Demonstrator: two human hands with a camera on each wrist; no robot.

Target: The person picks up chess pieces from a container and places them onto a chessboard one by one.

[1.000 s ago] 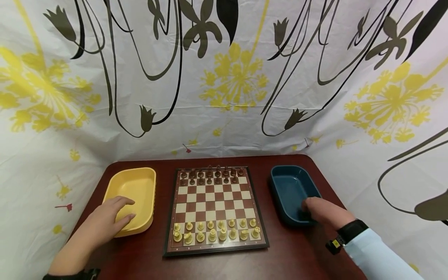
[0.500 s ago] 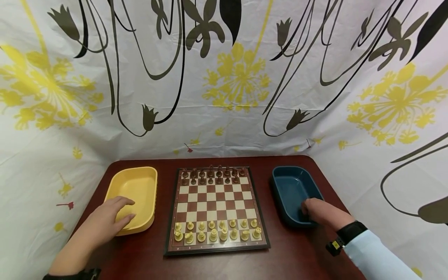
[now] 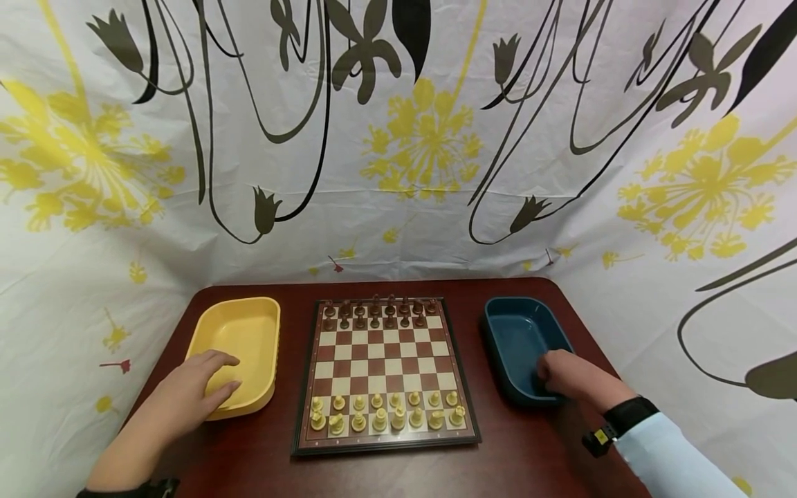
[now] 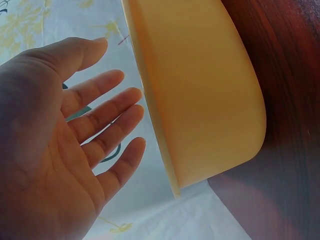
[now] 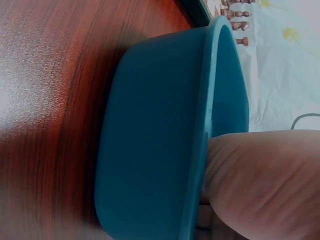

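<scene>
chessboard (image 3: 382,373) between two trays (image 3: 239,325)

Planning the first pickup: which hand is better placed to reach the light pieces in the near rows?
Probably the left hand. It lies open on the yellow tray's near rim, level with the light pieces. The right hand has its fingers hooked over the blue tray's rim.

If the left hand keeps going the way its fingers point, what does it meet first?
Probably the yellow tray: the left hand already has open fingers over its near rim, so it would slide into the basin. Depth is unclear.
</scene>
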